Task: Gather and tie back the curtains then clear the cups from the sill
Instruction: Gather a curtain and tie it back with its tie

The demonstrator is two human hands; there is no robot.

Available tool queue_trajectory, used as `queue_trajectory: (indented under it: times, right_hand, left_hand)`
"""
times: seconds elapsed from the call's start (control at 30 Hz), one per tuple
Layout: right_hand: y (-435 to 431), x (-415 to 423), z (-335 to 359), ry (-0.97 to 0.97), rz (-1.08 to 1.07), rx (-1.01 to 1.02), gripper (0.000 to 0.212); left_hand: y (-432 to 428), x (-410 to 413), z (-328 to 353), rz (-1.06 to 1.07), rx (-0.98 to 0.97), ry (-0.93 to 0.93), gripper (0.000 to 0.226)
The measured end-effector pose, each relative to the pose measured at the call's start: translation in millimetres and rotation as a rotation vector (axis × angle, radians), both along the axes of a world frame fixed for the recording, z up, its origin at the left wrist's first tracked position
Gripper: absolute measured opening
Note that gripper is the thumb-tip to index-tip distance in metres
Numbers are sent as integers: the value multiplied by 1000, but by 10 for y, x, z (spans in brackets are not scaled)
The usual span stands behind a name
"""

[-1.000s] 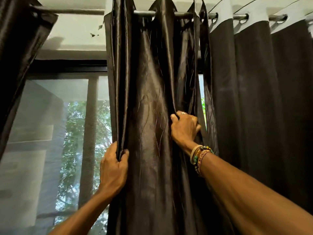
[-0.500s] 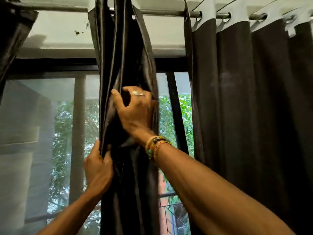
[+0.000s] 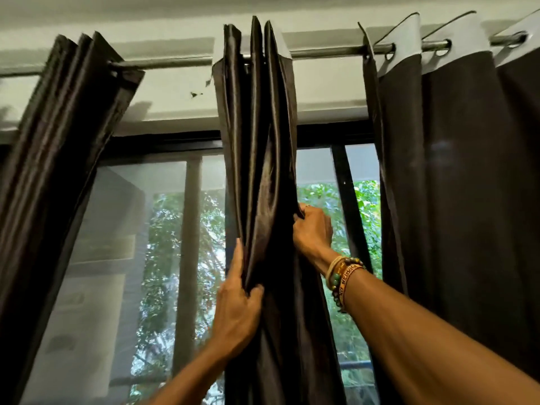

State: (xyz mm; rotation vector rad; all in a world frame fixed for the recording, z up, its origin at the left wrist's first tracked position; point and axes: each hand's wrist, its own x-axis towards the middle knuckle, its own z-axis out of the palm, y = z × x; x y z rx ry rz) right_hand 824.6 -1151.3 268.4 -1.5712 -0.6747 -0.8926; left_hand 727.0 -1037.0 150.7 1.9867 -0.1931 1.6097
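Glossy dark-brown satin curtain [image 3: 260, 141] bunched into narrow upright pleats at frame centre, hung from grey metal rod [image 3: 327, 51] at 12 o'clock; sheen along folds; left hand [image 3: 236, 311] at bundle's 7 o'clock edge, thumb and fingers pinching front pleats; right hand [image 3: 311, 232] at its 3 o'clock edge, fingers curled round rear folds; beaded bracelets [image 3: 342, 276] on right wrist; matte dark curtain with white top band [image 3: 455, 171] at 3 o'clock.

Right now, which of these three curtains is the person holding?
The shiny middle curtain, bunched into narrow folds: the left hand and right hand both grip it. The left curtain and the white-topped right curtain hang untouched.
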Motion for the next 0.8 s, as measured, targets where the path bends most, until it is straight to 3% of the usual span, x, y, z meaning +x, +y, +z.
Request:
queue_trajectory:
  times: [0.1,0.17,0.27,0.33,0.4,0.43,0.5,0.57,0.67,0.73,0.8]
  right_hand:
    - [351,-407,61,-123,136,-153,16]
    - [508,-631,204,-198,283,-209,19]
    - [566,-728,387,-198,504,-271,21]
    - [473,-666,378,-82,656,-190,17]
    - [378,-559,329,-30,791,23,25]
    - [351,-485,318,-48,800,104,38]
    - [320,-384,307,-70,751,112,96]
    - [336,-332,336,-106,725,80,125]
    - [342,-291,443,-210,541,36,115]
    - [336,-319,516,-203,406,-10,100]
    - [368,-275,595,-178,430,-18,89]
  left_hand:
    - [-37,26,23,-63,36,32,90]
    - [-33,-8,79,-113,-57,-30,85]
    - [43,-139,224,-134,-161,-137,47]
    - [107,-203,346,-121,-150,-133,44]
    - [170,-225,491,-108,-180,-146,58]
    - [182,-231,571,-116,-198,-138,66]
    - [173,-239,704,-158,-212,-85,81]
    - [170,-205,819,-205,-188,5,91]
    - [267,-62,1003,-270,-120,79,81]
    - [324,1,1101,-252,-176,74,97]
    - [403,55,1170,-305,-225,48,111]
